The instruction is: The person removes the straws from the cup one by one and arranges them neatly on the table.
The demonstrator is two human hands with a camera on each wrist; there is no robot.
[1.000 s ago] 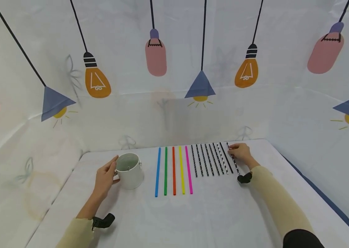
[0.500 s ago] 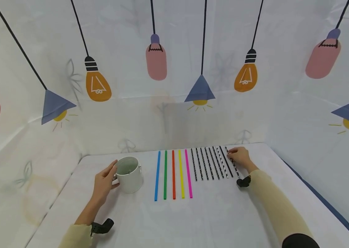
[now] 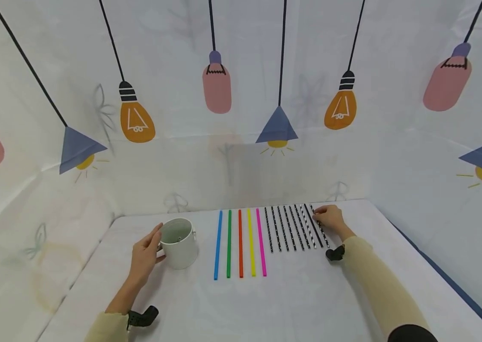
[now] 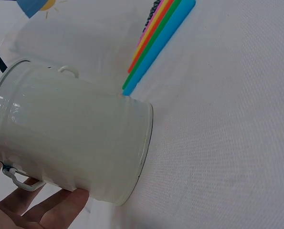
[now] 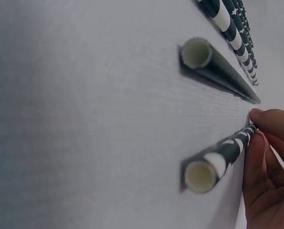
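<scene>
My left hand point(image 3: 143, 255) holds the side of a pale enamel pail point(image 3: 182, 249) by its small side loop; in the left wrist view the fingers point(image 4: 65, 210) press against its wall. The pail stands upright. At the right end of a row of straws, my right hand point(image 3: 330, 217) pinches a black paper straw with white shapes point(image 5: 230, 149) between thumb and finger, around its far part. That straw lies along the table, beside a plain black straw point(image 5: 223, 71). Farther left in the row is a black-and-white striped straw point(image 3: 308, 227).
Several black patterned straws point(image 3: 287, 228) lie side by side in the row. Left of them are a pink straw point(image 3: 261, 242), a yellow one point(image 3: 251, 242), a red one point(image 3: 240, 243), a green one point(image 3: 229, 244) and a blue one point(image 3: 217, 245). A printed cloth wall point(image 3: 241, 175) rises behind the white table.
My right hand has shifted the end straw slightly left, closer to the plain black one. My left hand and the pail stay put. The head view has tilted up a little.
</scene>
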